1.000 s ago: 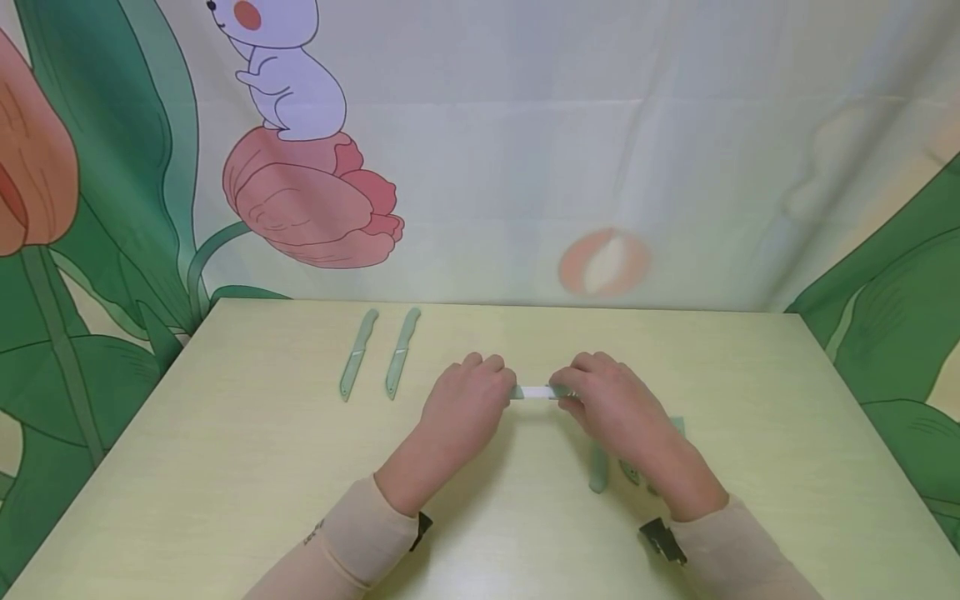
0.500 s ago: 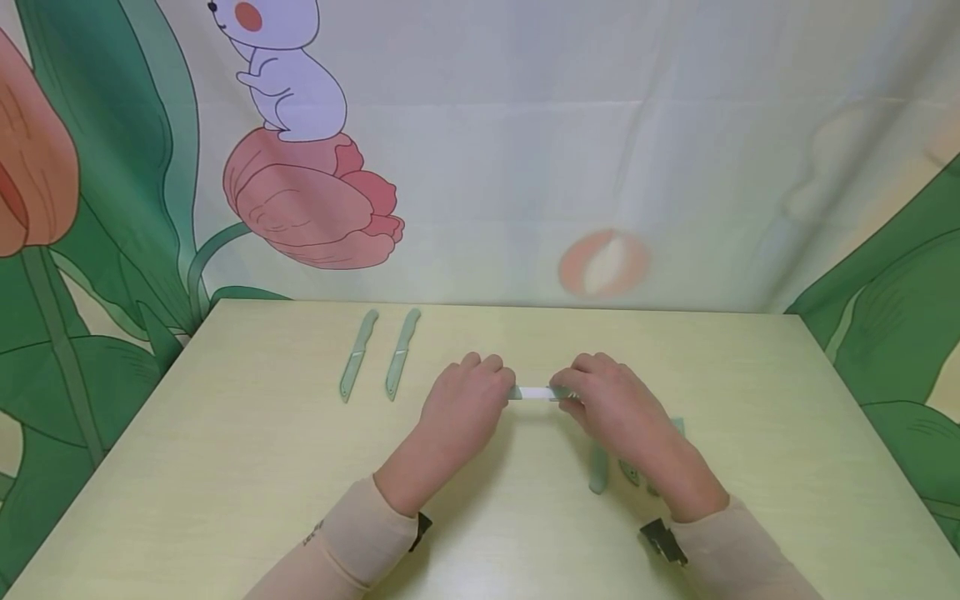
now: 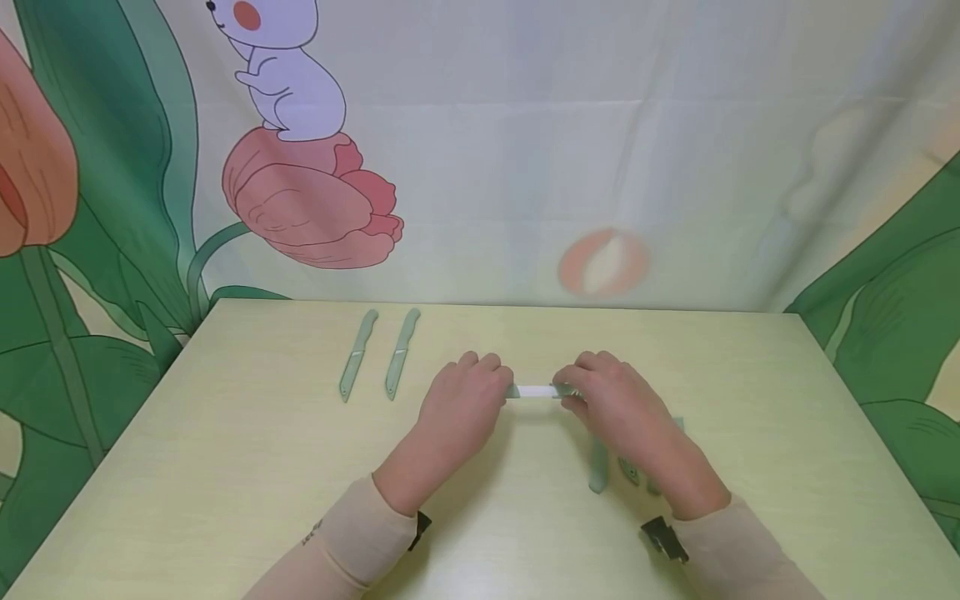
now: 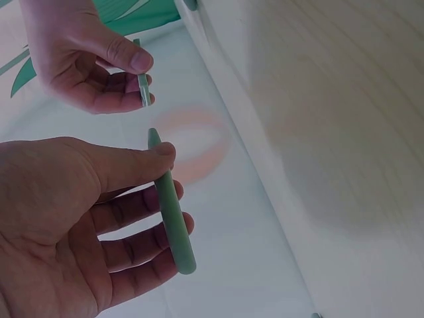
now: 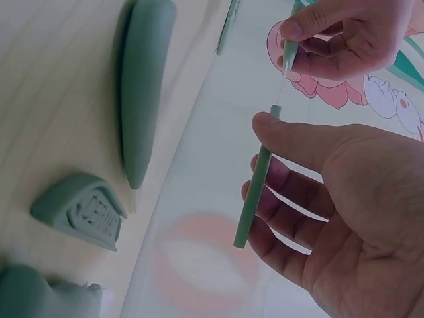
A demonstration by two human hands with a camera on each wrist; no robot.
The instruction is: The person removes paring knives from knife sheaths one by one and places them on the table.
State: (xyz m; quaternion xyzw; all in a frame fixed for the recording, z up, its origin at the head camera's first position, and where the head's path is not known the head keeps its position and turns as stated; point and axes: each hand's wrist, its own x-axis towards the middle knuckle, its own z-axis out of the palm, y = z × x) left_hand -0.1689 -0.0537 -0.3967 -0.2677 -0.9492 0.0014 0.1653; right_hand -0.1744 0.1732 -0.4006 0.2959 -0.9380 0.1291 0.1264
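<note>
Above the middle of the table, my left hand (image 3: 467, 404) pinches the green handle (image 4: 173, 222) of a small knife between thumb and fingertips. Opposite it, my right hand (image 3: 617, 404) pinches a slim green sheath (image 5: 254, 195) the same way. A white blade (image 3: 535, 392) spans the gap between the hands. In the right wrist view it shows edge-on as a thin line, and I cannot tell how far its tip reaches into the sheath. Handle and sheath lie roughly in line with each other.
Two green sheathed knives (image 3: 358, 356) (image 3: 402, 354) lie side by side at the back left of the table. Under my right forearm lie a green handle (image 3: 597, 467), a slotted green piece (image 5: 83, 211) and another green part (image 5: 40, 291), partly hidden. A printed curtain (image 3: 487, 167) hangs behind the table.
My hands have drifted very slightly apart, and a little more of the white blade shows between them. The pieces on the table have not moved.
</note>
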